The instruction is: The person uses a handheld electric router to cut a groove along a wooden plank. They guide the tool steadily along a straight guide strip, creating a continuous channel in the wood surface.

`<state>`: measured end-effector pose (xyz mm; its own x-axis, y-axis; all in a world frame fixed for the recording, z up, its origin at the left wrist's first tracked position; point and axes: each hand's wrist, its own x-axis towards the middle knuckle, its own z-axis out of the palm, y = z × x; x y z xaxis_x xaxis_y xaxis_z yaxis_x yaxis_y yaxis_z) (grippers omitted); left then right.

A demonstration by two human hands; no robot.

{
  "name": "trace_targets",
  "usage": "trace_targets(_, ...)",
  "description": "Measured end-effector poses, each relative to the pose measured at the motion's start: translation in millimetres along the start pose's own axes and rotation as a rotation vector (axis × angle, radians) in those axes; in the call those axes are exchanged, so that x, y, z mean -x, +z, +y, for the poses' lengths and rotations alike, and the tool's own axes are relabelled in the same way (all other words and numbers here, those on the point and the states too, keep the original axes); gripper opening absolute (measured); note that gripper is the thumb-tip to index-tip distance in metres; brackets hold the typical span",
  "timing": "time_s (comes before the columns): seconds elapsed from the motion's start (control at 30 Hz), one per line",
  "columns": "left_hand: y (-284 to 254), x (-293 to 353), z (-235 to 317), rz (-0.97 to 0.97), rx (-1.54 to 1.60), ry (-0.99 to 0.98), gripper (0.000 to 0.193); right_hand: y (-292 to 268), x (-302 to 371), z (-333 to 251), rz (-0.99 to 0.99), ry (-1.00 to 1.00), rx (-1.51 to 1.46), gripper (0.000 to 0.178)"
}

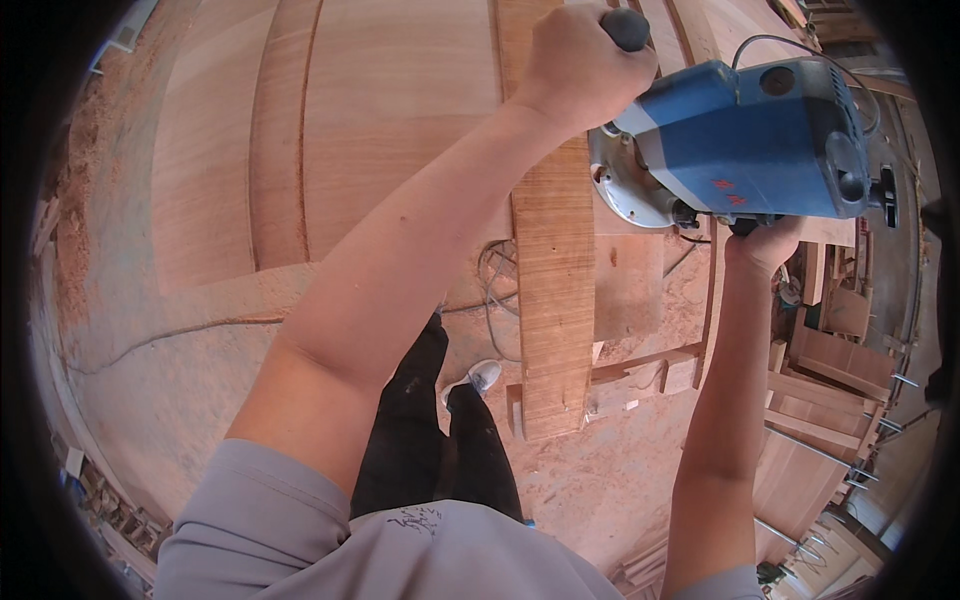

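Note:
A blue plunge router (745,135) with a round silver base plate (632,190) lies tilted over the workpiece, its motor end toward the right. My left hand (580,70) is wrapped around one handle, whose dark round knob (625,30) sticks out past my fist. On the near side of the tool, my right hand (768,242) grips the other handle, mostly hidden under the blue body. Beside the base plate runs a long brown wooden board (555,290), reaching from the far edge toward me. What lies under the base is hidden.
Wide pale wood panels (400,130) lie to the left. A black cord (750,42) loops behind the router, and a cable (200,327) crosses the dusty floor (190,390). Clamped wooden frames (815,410) stand at the right. My shoe (485,376) is near the board.

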<state>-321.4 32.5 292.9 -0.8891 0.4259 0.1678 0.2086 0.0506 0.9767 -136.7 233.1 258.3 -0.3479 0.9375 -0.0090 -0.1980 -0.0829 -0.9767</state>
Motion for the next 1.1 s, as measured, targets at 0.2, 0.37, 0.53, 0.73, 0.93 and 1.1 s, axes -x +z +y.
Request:
trace_targets(0.2,4,-4,-11,0.034,-0.033,0.065,0.015,5,6,-4,0.007,0.015,0.028,0.051)
trace_targets(0.37,5,0,-12,0.058,-0.025,0.099,0.014,1,1,-1,0.002,0.007,0.028,0.051)
trace_targets(0.53,3,6,-5,0.084,-0.009,0.066,0.013,-1,2,-2,-0.02,0.039,0.015,0.052)
trace_targets(0.73,2,13,3,0.084,-0.144,0.024,0.014,-7,2,-5,-0.004,0.071,0.029,0.051)
trace_targets(0.93,-1,13,-8,0.024,-0.132,0.046,0.021,-5,9,-9,0.027,0.089,0.029,0.052)
trace_targets(1.1,2,18,4,0.028,-0.068,0.021,0.018,-6,15,-11,0.02,0.069,0.035,0.053)
